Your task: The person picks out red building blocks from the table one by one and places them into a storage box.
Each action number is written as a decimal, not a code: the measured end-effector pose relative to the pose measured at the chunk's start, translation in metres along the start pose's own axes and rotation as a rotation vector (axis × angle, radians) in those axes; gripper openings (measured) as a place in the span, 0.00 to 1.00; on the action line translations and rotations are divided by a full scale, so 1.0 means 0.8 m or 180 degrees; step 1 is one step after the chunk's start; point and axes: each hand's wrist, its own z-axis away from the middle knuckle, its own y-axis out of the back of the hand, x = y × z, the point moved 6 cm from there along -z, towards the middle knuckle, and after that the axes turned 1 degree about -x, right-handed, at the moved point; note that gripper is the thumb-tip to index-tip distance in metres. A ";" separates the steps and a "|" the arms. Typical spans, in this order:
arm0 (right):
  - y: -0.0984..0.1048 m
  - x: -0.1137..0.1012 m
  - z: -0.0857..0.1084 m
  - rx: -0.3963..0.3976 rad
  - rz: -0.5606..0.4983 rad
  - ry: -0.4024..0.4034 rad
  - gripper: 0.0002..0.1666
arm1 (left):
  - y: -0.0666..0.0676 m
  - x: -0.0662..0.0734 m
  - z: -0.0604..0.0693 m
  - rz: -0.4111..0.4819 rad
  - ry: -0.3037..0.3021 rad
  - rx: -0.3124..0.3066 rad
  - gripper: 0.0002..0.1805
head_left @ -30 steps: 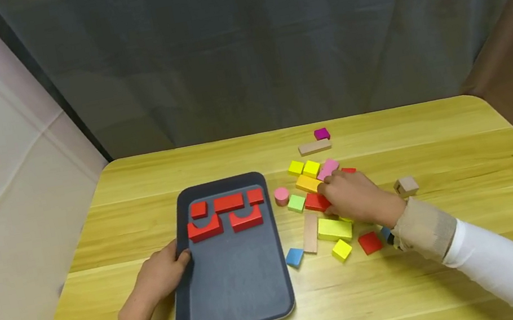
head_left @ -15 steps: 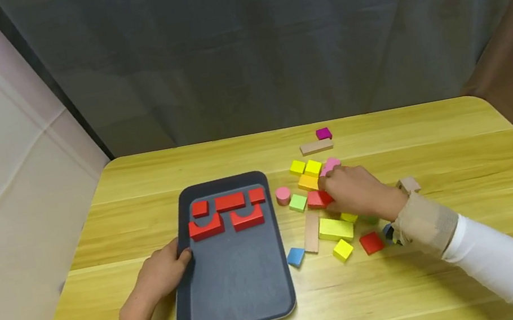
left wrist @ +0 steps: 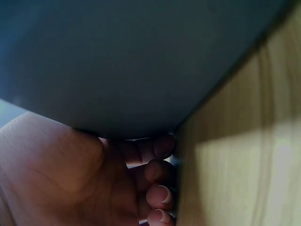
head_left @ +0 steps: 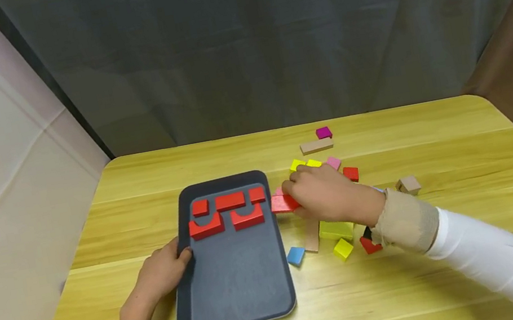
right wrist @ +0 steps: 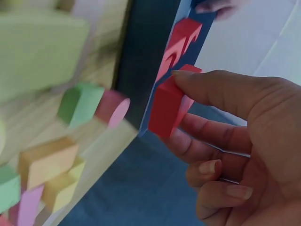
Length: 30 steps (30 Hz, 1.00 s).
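Observation:
My right hand (head_left: 332, 196) pinches a red rectangular block (head_left: 282, 203) between thumb and fingers, held up by the tray's right rim. In the right wrist view the thumb lies on one face of this red block (right wrist: 165, 107). My left hand (head_left: 159, 275) grips the left side of a dark grey tray (head_left: 237, 283), thumb over the rim. In the left wrist view its fingers (left wrist: 160, 194) curl by the tray's underside (left wrist: 127, 70). Two red arched blocks (head_left: 206, 227), a red oblong block (head_left: 230, 202) and two small red blocks (head_left: 200, 207) lie at the tray's far end.
Right of the tray lie loose blocks: a blue one (head_left: 296, 256), a yellow cube (head_left: 343, 249), a yellow-green oblong (head_left: 336, 230), red ones (head_left: 350, 173) and plain wooden ones (head_left: 409, 186). A magenta block (head_left: 324, 132) sits near the table's far edge. My right hand partly covers the pile.
My right hand has picked the red rectangular block out of the pile and moved left with it to the tray's edge. The left hand and tray have hardly moved.

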 end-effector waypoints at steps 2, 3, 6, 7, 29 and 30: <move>-0.001 -0.014 -0.008 -0.0034 0.0047 0.0081 0.21 | 0.000 0.000 0.000 0.0003 0.0004 -0.0005 0.21; -0.002 -0.021 -0.013 -0.0073 0.0057 0.0119 0.23 | 0.001 0.000 -0.001 -0.0001 -0.0007 -0.0005 0.21; -0.005 -0.042 -0.029 -0.0150 0.0052 0.0239 0.24 | 0.003 0.002 -0.003 -0.0022 -0.0029 0.0012 0.21; -0.006 -0.048 -0.034 -0.0165 0.0035 0.0278 0.24 | 0.003 0.002 -0.004 -0.0025 -0.0033 0.0016 0.21; -0.047 -0.125 -0.103 -0.0169 -0.0120 0.0721 0.08 | -0.002 0.004 -0.009 -0.0073 -0.0106 -0.0035 0.24; -0.047 -0.126 -0.104 -0.0155 -0.0118 0.0733 0.08 | -0.001 0.004 -0.009 -0.0080 -0.0114 -0.0037 0.24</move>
